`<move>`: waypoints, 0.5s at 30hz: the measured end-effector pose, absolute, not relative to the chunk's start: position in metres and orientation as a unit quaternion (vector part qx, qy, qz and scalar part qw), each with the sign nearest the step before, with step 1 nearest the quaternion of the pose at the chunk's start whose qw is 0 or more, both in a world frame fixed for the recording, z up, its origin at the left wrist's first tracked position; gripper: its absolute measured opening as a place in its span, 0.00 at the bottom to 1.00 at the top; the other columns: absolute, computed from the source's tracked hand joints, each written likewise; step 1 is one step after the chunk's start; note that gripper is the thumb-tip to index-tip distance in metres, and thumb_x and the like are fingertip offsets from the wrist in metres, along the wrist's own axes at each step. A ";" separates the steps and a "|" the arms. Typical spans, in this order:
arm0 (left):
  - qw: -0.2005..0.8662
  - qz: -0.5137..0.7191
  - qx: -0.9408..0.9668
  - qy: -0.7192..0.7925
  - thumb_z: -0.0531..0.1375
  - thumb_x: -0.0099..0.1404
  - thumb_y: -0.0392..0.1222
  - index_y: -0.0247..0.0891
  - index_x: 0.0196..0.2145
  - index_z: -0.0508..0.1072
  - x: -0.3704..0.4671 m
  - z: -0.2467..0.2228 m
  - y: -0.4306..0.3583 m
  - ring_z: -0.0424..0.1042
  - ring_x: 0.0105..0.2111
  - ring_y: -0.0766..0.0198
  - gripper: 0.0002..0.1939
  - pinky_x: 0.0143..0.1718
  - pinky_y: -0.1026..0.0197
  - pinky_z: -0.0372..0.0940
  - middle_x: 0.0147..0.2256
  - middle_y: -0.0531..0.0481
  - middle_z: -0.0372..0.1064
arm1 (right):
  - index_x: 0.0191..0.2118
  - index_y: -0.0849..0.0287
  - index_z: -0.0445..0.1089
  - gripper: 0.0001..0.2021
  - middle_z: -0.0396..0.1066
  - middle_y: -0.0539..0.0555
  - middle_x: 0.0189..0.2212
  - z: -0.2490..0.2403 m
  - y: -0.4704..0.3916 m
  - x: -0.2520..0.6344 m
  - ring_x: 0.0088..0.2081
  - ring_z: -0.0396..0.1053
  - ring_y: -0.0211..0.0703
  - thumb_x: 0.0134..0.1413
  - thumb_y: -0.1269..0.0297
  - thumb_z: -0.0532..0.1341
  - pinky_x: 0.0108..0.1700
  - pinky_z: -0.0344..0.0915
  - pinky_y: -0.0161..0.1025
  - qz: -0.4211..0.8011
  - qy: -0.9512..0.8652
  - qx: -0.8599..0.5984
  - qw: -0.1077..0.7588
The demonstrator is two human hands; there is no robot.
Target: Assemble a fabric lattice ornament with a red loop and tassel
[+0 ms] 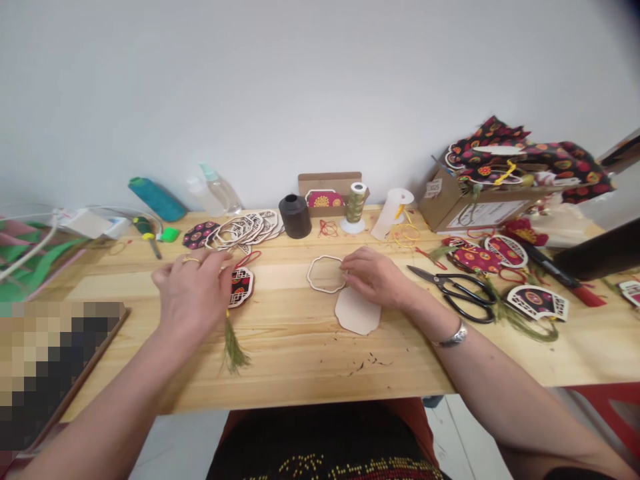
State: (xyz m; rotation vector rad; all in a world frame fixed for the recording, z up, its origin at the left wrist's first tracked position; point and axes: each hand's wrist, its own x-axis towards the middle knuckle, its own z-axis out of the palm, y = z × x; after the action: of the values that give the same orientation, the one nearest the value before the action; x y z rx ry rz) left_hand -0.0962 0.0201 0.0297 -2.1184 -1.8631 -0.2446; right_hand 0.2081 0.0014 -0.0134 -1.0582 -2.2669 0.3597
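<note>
On the wooden table, a thin scalloped wooden frame [311,277] lies flat, its right edge at the fingertips of my right hand [373,275]. Those fingers are pressed together at the frame's rim. Just below them sits a plain cream scalloped plate [358,313]. My left hand [193,287] is over the table's left part, fingers bent downward, near the pile of wooden lattice frames [250,228]; its fingertips are mostly hidden. Beside its thumb lies a dark floral ornament [243,287] with a red loop and a green tassel [234,347].
Black scissors [463,293] lie right of my right hand, with finished floral ornaments [480,257] behind. Thread spools [355,208], a black cone [295,217] and bottles [221,190] line the wall. A cardboard box [465,200] holds patterned fabric.
</note>
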 end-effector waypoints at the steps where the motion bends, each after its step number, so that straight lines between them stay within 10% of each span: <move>1: 0.137 -0.116 -0.763 -0.621 0.47 0.68 0.43 0.37 0.42 0.72 -0.090 0.029 0.014 0.69 0.44 0.50 0.16 0.44 0.50 0.56 0.45 0.41 0.72 | 0.39 0.63 0.73 0.10 0.74 0.61 0.38 -0.014 0.002 0.209 0.42 0.68 0.47 0.59 0.68 0.55 0.45 0.66 0.46 0.133 -0.849 -0.414 0.301; 15: -0.125 -0.186 -0.915 -0.335 0.51 0.67 0.34 0.36 0.34 0.71 -0.007 0.001 -0.061 0.70 0.34 0.58 0.09 0.37 0.52 0.69 0.32 0.47 0.72 | 0.35 0.63 0.74 0.09 0.73 0.58 0.33 -0.014 0.008 0.217 0.37 0.67 0.43 0.58 0.72 0.55 0.41 0.63 0.39 0.117 -0.805 -0.537 0.225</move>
State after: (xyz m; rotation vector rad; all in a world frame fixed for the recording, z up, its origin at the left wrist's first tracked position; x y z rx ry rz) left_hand -0.0073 -0.0606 0.0010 -3.1296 -1.1444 -0.6373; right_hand 0.2168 0.0076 -0.0143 -1.4809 -2.2196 0.3235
